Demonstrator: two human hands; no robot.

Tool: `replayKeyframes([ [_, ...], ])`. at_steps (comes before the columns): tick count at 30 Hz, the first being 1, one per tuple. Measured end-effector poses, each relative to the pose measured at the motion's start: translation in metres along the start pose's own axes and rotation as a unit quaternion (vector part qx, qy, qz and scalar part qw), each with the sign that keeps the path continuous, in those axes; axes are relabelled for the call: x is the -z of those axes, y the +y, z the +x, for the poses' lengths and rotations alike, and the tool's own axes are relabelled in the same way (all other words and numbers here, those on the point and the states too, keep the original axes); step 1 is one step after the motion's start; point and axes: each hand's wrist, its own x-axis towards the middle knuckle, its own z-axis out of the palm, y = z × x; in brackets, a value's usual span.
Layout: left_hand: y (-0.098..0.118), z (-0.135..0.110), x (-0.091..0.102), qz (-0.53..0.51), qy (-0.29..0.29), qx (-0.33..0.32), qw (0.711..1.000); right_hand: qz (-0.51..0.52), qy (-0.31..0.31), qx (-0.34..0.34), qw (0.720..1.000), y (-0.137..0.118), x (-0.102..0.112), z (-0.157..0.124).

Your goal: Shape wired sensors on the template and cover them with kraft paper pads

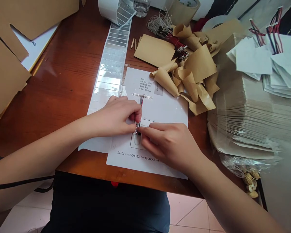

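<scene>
Pinching a thin red-and-black wire (142, 101) between their fingertips, the left hand (115, 116) and right hand (168, 145) meet over a printed sheet (165, 110) on the wooden desk (63, 97).

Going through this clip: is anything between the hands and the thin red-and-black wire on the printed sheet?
Nothing visible stands in the way. The left hand and right hand meet at the thin red-and-black wire, above the printed sheet. The curled kraft paper lies further along, beyond the wire.
</scene>
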Motion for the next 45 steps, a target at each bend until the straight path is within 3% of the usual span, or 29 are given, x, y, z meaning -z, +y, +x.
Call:
replayKeyframes([
  [7,-0.0007,-0.0001,0.0003,-0.002,-0.004,-0.005,1.0,-0.031,0.013,0.016,0.999,-0.0002,0.0008,-0.0019],
  [13,-0.0026,-0.0003,0.0002,-0.005,-0.001,-0.007,1.0,-0.02,0.059,-0.006,0.998,-0.0005,0.0049,-0.0012],
  [24,-0.0025,0.0014,-0.001,0.0,0.0,-0.014,1.0,-0.035,0.053,0.027,0.998,-0.0003,-0.0023,-0.001],
  [45,-0.0018,0.0013,-0.0001,0.005,-0.003,-0.016,1.0,-0.024,0.021,0.0,0.999,-0.0013,-0.0006,-0.0018],
])
